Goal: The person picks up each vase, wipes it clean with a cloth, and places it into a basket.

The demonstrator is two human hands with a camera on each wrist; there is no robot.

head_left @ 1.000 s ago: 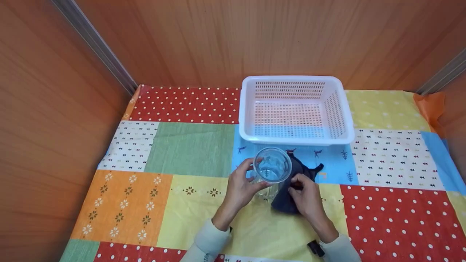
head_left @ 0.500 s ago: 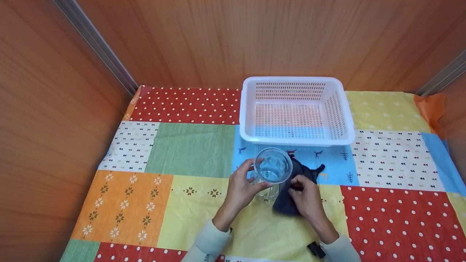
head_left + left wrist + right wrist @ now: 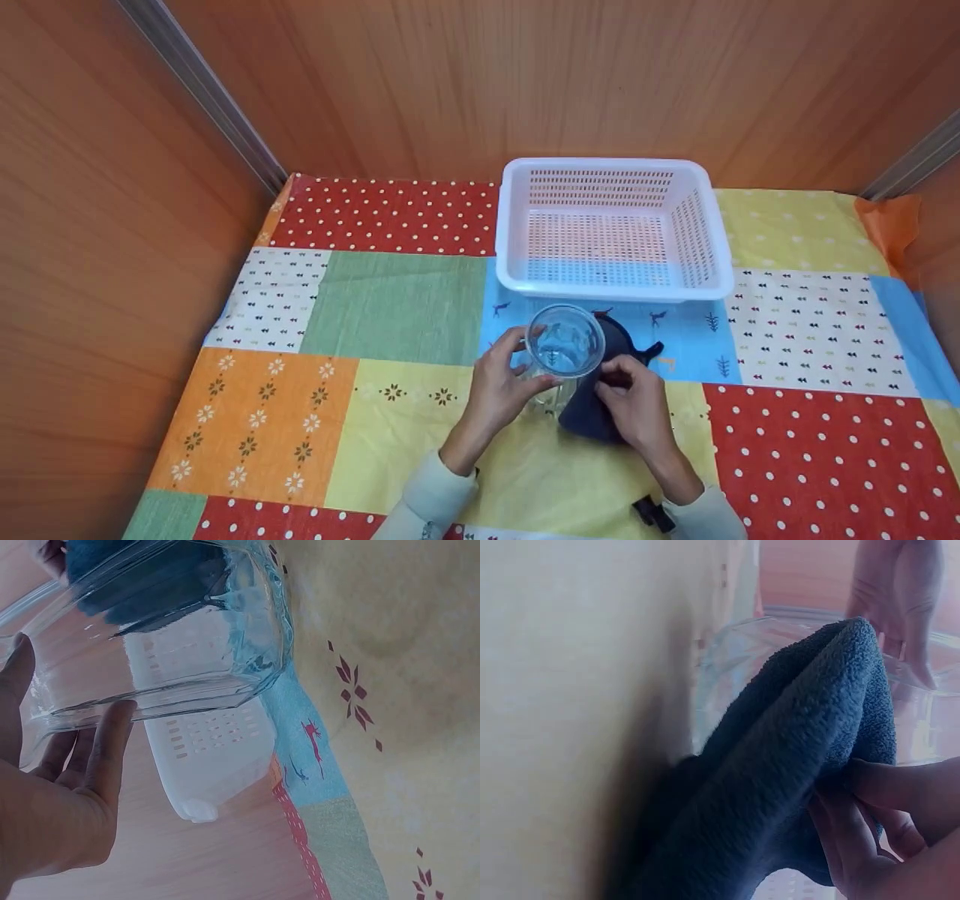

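My left hand (image 3: 499,386) grips a clear glass jar (image 3: 564,343) by its left side, thumb and fingers around it near the rim. The jar's round mouth faces up in the head view. Against its right side lies a dark blue fuzzy cloth (image 3: 589,420), which my right hand (image 3: 637,397) pinches between thumb and fingers. The right wrist view has the folded cloth (image 3: 780,757) in front of the glass, partly hiding it. Through the clear wall of the jar (image 3: 180,697), the left wrist view also shows the dark cloth. A dark loop sticks out at the cloth's far right.
A white slotted plastic basket (image 3: 615,291) stands just beyond the hands, with nothing in it. Patchwork cloth (image 3: 405,307) covers the table. Wood-grain panels (image 3: 450,90) rise at the back and both sides.
The cloth has shifted slightly beside the jar, and its upper edge and loop sit differently. My right hand has moved a little; the left still holds the jar in nearly the same place.
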